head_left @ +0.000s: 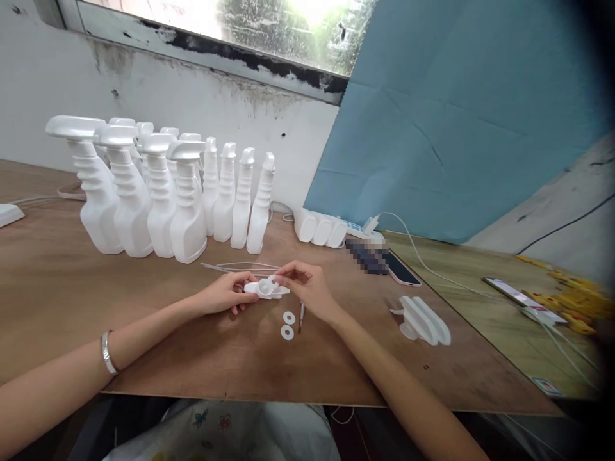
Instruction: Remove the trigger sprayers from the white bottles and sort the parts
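Observation:
Near the middle of the table, my left hand [225, 293] grips a white spray trigger head [264, 289], its round collar facing up. My right hand [311, 289] is closed at the collar's right side, pinching a small white piece that looks like a washer, partly hidden by the fingers. Just in front of my hands lie two flat white washers [287, 332]. Beside them, under my right wrist, is a thin metal-tipped tool [302, 315]. Thin clear tubes [240, 266] lie behind my left hand.
White spray bottles [187, 214] stand in rows at the back left. White bottles [321, 229] lie on their sides by the wall, near a power strip [358, 232]. Phones [401, 267], a charging cable [418, 246] and white spray-head covers [423, 320] lie to the right.

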The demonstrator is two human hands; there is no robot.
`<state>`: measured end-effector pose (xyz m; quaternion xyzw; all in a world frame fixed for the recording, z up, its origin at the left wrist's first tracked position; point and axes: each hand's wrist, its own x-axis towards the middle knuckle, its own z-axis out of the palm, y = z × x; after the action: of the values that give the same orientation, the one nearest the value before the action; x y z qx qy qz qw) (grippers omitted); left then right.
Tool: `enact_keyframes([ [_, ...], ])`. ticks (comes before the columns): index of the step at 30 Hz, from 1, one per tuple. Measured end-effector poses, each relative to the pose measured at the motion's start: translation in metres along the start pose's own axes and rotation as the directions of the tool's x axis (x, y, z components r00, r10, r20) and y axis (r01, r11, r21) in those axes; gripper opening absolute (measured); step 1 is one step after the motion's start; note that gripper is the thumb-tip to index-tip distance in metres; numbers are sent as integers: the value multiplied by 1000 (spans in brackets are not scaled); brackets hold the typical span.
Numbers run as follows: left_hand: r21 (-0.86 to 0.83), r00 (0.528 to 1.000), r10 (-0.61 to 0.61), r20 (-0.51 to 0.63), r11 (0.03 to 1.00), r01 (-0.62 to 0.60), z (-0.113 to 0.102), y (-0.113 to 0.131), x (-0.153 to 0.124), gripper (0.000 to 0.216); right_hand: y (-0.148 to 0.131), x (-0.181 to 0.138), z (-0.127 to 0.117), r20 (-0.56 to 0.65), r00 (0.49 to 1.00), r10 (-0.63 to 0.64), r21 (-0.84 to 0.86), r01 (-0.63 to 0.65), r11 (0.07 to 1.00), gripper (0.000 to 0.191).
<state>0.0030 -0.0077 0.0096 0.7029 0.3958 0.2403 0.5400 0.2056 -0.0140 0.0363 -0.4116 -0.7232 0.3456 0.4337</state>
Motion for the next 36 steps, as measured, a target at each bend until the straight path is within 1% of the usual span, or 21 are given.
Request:
enact_keyframes([
  [2, 9, 1000, 9, 3, 1000, -9, 0, 0, 0, 33, 0, -4, 9, 24, 996, -81, -172, 84, 982, 15],
  [4, 8, 1000, 22, 4, 1000, -23, 1, -1, 0, 33, 3, -6, 15, 54, 984, -169, -302, 177, 937, 14],
  [6, 5, 1000, 29, 2, 1000, -29, 1, -1, 0, 33, 6, -8, 17, 39, 969, -243, -375, 239, 895, 14],
  [8, 12, 1000, 24, 3, 1000, -25, 1, -1, -1, 32, 9, -9, 18, 1, 953, -304, -444, 273, 853, 13],
  [10, 22, 1000, 21, 7, 1000, -21, 1, -1, -1, 31, 9, -10, 17, 29, 935, -352, -533, 313, 786, 10],
  [12, 26, 1000, 29, 8, 999, -29, 1, 0, -1, 30, 5, -11, 16, 111, 924, -365, -613, 353, 707, 11],
  [15, 29, 999, 46, 1, 999, -46, 2, 0, -1, 29, -3, -12, 14, 211, 920, -329, -701, 377, 606, 12],
  [19, 47, 997, 67, -22, 997, -66, 4, -1, -1, 27, -11, -12, 15, 271, 915, -299, -781, 390, 488, 14],
  [22, 50, 996, 68, -60, 997, -65, 6, -4, -1, 27, -13, -12, 19, 291, 906, -307, -806, 405, 431, 19],
  [25, 11, 996, 46, -81, 999, -45, 6, -6, -1, 27, -14, -11, 23, 307, 911, -273, -809, 402, 430, 19],
  [28, -41, 994, 22, -110, 999, -26, 6, -8, -1, 26, -17, -8, 25, 286, 935, -211, -803, 354, 479, 14],
  [31, -89, 992, -2, -129, 996, -9, 6, -8, 0, 27, -20, -6, 22, 265, 949, -172, -793, 316, 521, 13],
  [33, -126, 991, -24, -132, 992, 8, 6, -7, 0, 28, -20, -5, 18, 284, 941, -182, -748, 336, 573, 14],
  [34, -150, 991, -33, -131, 989, 13, 6, -6, 0, 29, -19, -4, 16, 296, 933, -203, -703, 357, 616, 13],
  [35, -181, 991, -37, -128, 983, 13, 5, -5, 0, 29, -17, -4, 13, 297, 924, -241, -644, 381, 663, 12],
  [36, -214, 992, -33, -122, 977, 6, 5, -3, 0, 29, -13, -4, 11, 282, 913, -296, -581, 408, 704, 15],
])
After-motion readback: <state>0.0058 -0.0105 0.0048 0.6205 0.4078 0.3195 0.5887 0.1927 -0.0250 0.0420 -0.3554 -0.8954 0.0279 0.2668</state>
